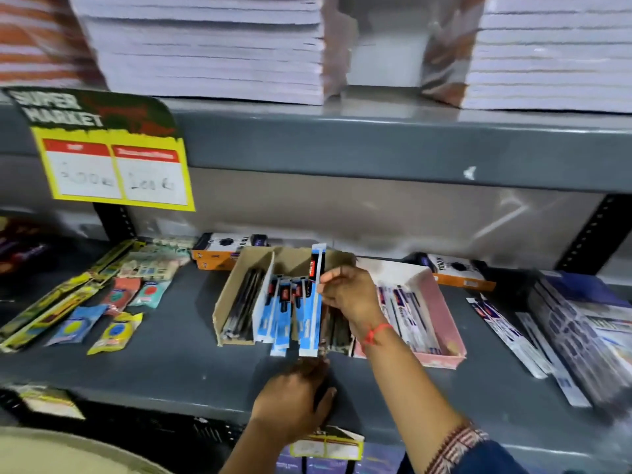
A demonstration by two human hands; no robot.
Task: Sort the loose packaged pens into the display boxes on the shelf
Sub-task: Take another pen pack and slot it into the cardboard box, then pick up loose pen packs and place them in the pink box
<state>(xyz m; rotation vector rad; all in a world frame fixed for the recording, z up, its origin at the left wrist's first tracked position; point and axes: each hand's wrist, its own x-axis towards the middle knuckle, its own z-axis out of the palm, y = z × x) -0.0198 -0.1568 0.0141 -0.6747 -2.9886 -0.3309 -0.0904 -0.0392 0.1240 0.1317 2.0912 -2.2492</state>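
A brown cardboard display box (228, 302) stands mid-shelf, split by white dividers. Dark pens fill its left slot and blue-and-white packaged pens (278, 309) its middle slot. My right hand (352, 299) pinches the upper part of one tall blue-and-white pen pack (313, 316), which stands on edge at the right of the middle slot. My left hand (294, 405) rests at the shelf's front edge, fingers curled by the box's near end; what it holds is hidden. A pink display box (441, 309) to the right holds white packaged pens (405, 313). More loose white pen packs (506, 333) lie further right.
Erasers and pencil packs (113, 302) lie at the left of the grey shelf (171, 364). Orange-and-white boxes (222, 253) stand behind the display boxes. Dark packaged stationery (581, 340) is stacked at far right. Notebook stacks (212, 46) fill the shelf above, with a yellow price sign (116, 165).
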